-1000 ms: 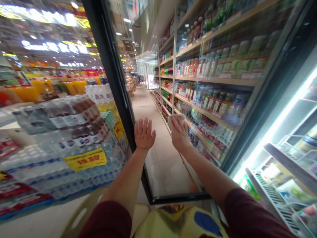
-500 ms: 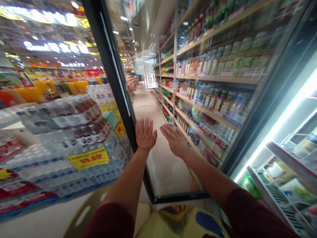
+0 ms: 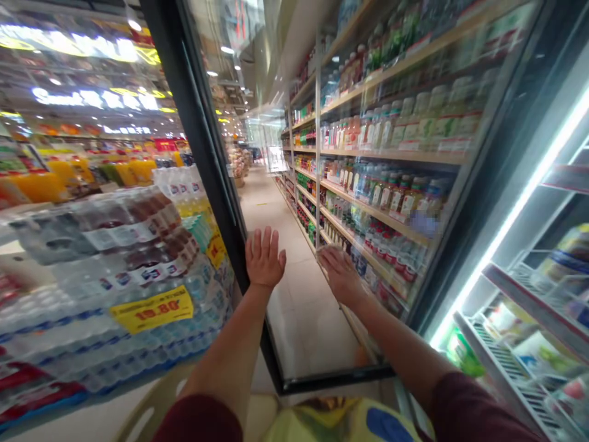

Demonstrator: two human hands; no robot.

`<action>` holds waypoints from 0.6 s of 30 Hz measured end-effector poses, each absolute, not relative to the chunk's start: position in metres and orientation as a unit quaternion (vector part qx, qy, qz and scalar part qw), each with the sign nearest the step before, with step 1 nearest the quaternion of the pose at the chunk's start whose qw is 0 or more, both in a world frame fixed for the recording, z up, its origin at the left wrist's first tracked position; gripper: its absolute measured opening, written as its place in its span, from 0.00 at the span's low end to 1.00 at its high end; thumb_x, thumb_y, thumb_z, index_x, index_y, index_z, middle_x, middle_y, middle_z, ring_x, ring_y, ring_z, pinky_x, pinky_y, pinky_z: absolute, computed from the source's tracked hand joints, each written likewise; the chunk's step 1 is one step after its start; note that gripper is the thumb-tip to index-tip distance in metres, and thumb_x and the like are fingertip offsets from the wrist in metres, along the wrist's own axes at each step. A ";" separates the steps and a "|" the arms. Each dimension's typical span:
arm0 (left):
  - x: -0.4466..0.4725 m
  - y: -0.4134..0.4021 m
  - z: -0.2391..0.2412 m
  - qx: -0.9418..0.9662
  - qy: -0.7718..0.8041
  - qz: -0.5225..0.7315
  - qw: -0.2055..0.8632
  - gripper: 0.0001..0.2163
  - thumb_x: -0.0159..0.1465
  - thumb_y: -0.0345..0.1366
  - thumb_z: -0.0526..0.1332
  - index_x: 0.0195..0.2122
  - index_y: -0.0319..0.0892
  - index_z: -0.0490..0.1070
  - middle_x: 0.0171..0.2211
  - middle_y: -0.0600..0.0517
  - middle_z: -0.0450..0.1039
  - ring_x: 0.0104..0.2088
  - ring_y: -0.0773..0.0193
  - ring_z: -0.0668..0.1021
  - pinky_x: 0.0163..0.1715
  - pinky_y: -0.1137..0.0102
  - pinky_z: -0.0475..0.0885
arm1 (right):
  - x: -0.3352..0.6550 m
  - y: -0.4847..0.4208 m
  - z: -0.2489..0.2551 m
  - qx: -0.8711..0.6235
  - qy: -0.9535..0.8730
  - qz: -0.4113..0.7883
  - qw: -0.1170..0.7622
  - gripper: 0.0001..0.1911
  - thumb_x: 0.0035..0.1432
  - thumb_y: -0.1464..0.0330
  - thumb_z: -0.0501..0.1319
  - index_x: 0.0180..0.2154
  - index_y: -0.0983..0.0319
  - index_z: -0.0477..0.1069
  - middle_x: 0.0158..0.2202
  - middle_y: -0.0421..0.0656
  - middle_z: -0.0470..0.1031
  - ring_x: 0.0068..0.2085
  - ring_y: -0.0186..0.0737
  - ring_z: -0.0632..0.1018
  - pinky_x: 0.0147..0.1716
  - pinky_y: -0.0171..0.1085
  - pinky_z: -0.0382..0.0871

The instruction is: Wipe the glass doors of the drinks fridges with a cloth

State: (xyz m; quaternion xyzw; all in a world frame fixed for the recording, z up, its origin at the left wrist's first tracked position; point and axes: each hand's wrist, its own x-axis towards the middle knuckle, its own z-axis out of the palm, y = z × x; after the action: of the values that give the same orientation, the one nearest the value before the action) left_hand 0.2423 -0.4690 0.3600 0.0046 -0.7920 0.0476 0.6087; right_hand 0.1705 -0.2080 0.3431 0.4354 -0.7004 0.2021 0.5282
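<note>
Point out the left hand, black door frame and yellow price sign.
Left hand (image 3: 265, 263): head view, back of hand.
Black door frame (image 3: 215, 178): head view, left upright.
Yellow price sign (image 3: 154, 309): head view, printed middle.

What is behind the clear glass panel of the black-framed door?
Through the clear glass panel, a pale floor and light-wood shelves with capped bottles show. Whatever lies directly behind the bare left hand and bare right hand is covered.

Left hand (image 3: 265, 259): I see it flat against the glass door (image 3: 304, 344).
Right hand (image 3: 342, 277): a pale, blurred cloth (image 3: 339, 248) at its fingertips.
Bottle packs (image 3: 124, 233): stacked left of the left hand.
Cooler shelves (image 3: 536, 308): right of the right hand.
</note>
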 end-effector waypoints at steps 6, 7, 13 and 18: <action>0.240 -0.470 0.361 0.000 -0.782 0.060 0.620 0.27 0.74 0.42 0.55 0.72 0.40 0.64 0.71 0.38 0.62 0.76 0.49 0.54 0.77 0.49 0.43 | 0.133 -0.176 0.379 0.291 -0.712 0.286 0.571 0.32 0.70 0.74 0.47 0.73 0.64 0.58 0.72 0.54 0.62 0.77 0.48 0.55 0.73 0.58 0.57; 0.240 -0.470 0.361 0.002 -0.784 0.051 0.619 0.27 0.74 0.43 0.55 0.72 0.40 0.64 0.71 0.38 0.62 0.76 0.49 0.54 0.76 0.48 0.43 | 0.132 -0.179 0.383 0.275 -0.718 0.301 0.564 0.32 0.70 0.73 0.46 0.73 0.63 0.58 0.73 0.53 0.60 0.77 0.47 0.55 0.74 0.58 0.57; 0.241 -0.470 0.360 0.004 -0.790 0.033 0.612 0.27 0.74 0.44 0.55 0.71 0.40 0.65 0.70 0.38 0.63 0.76 0.48 0.55 0.76 0.46 0.43 | 0.149 -0.173 0.327 0.355 -0.749 0.261 0.495 0.32 0.69 0.72 0.50 0.72 0.53 0.61 0.69 0.48 0.68 0.73 0.49 0.66 0.70 0.55 0.66; 0.242 -0.468 0.360 0.010 -0.780 0.055 0.624 0.26 0.74 0.43 0.54 0.70 0.39 0.66 0.70 0.37 0.64 0.76 0.48 0.55 0.76 0.47 0.45 | 0.103 -0.126 0.342 0.251 -0.725 0.325 0.553 0.34 0.71 0.72 0.46 0.75 0.64 0.51 0.74 0.59 0.55 0.77 0.57 0.53 0.72 0.68 0.56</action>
State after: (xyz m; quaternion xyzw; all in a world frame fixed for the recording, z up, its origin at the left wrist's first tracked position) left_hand 0.2415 -0.4679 0.3601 0.0095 -0.7795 0.0550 0.6239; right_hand 0.1032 -0.1256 0.3416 0.2513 -0.7248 0.3253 0.5529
